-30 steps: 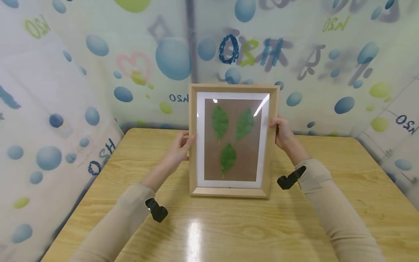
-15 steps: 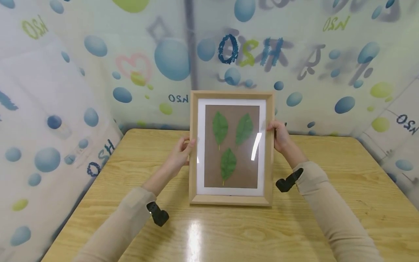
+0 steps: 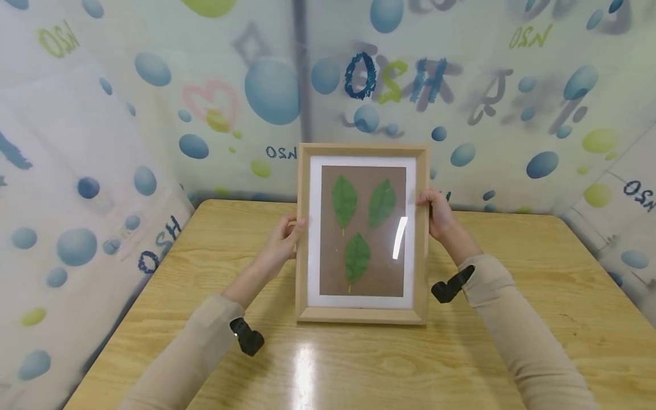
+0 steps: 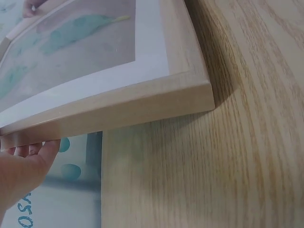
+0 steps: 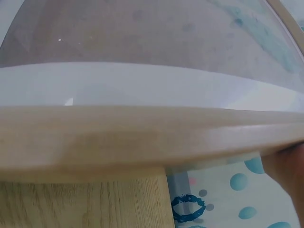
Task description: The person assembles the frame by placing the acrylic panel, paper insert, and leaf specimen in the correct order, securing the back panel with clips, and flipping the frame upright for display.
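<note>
A light wood picture frame (image 3: pixel 361 315) stands on its short side on the wooden table, leaning back slightly. Behind its clear front, a white mat (image 3: pixel 314 239) borders a brown backing with three green leaves (image 3: pixel 357 259). My left hand (image 3: pixel 282 242) grips the frame's left side, its thumb on the front edge and its other fingers behind. On the opposite side, somewhat higher, my right hand (image 3: pixel 439 215) holds the frame the same way. In the left wrist view, the frame's lower corner (image 4: pixel 197 95) appears to touch the tabletop.
The wooden table (image 3: pixel 400 370) extends around the frame, with a bright light reflection in front. Patterned curtains (image 3: pixel 220 74) with blue and green dots enclose the back and sides. Each sleeved wrist carries a black camera (image 3: pixel 250 340).
Both hands have brought the picture frame slightly lower and nearer, and its slant has straightened. The glare on its front has shifted downward. Over the last half second it has hardly moved.
</note>
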Available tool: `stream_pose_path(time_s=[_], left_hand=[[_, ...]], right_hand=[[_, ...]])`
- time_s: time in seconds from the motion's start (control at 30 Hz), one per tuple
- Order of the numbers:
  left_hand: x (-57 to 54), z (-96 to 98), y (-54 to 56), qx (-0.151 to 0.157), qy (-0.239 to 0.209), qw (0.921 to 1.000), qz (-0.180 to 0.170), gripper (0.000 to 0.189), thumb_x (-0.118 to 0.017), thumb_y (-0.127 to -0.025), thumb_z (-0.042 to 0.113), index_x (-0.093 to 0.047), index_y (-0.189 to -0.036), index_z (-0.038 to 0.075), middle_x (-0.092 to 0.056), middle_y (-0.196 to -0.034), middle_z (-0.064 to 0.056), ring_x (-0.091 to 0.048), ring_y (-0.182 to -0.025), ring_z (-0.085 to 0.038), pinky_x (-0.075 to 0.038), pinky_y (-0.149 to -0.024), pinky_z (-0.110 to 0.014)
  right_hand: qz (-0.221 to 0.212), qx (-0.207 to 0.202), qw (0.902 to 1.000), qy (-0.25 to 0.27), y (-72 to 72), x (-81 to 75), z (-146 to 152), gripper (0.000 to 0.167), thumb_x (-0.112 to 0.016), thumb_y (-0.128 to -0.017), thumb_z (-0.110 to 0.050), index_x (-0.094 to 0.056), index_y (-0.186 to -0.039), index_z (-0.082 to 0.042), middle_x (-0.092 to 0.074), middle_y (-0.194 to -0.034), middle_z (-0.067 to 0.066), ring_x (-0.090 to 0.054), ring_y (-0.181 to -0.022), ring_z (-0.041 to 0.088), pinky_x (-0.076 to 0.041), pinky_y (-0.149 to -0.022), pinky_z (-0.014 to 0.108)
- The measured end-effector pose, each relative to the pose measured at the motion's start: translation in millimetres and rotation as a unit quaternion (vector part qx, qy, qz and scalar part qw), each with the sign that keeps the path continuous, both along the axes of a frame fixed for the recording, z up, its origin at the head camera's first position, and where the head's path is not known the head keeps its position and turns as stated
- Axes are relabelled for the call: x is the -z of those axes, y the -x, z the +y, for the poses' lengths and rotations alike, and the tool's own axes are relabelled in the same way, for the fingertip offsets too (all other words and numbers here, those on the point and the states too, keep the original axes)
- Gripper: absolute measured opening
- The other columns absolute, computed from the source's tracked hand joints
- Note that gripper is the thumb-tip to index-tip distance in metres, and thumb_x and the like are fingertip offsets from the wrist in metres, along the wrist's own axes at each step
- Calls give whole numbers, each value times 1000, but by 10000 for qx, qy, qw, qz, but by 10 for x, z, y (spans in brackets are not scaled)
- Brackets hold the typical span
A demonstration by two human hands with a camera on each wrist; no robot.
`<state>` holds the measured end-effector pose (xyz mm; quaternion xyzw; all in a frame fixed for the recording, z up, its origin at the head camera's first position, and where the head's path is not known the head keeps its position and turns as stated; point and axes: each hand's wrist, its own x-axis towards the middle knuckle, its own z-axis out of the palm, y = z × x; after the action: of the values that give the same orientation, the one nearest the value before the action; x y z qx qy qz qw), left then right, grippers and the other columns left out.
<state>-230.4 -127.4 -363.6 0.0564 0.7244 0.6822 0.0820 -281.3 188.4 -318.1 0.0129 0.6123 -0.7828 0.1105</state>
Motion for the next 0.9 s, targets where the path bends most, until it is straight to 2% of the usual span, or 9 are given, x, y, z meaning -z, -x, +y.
stream_pose_path(time_s=[0.13,0.33,0.53,0.9], left_hand=[[19,12,-5,-55,15,10000,-41,49,-39,-94,41,-33,-130,8,-50,-107,-8,-55,-85,-11,-52,-70,-32],[17,33,34,-177,-48,9998,55,51,-39,-94,43,-33,-131,10,-48,-103,-5,-53,-86,-12,-50,-69,-28],[21,52,64,-235,-153,9995,-117,49,-39,-93,43,-34,-130,11,-47,-101,-2,-52,-84,-12,-49,-70,-28],[61,46,43,-328,-183,9993,-20,49,-38,-93,42,-34,-129,8,-49,-106,-5,-50,-84,-10,-47,-69,-26]], right_hand=[[-21,141,9998,113,-47,5,5,24,-27,-79,-5,-28,-100,-17,-32,-98,-1,-37,-87,11,-38,-71,21],[207,105,9990,392,-85,-22,14,26,-25,-79,-2,-30,-98,-19,-31,-96,-1,-37,-84,10,-38,-68,20],[59,120,9983,576,-57,-7,18,26,-25,-78,-2,-32,-96,-19,-38,-89,-3,-44,-74,8,-41,-62,20],[73,54,9999,114,-14,42,2,24,-27,-80,-5,-29,-99,-19,-31,-99,-1,-37,-87,11,-38,-70,20]])
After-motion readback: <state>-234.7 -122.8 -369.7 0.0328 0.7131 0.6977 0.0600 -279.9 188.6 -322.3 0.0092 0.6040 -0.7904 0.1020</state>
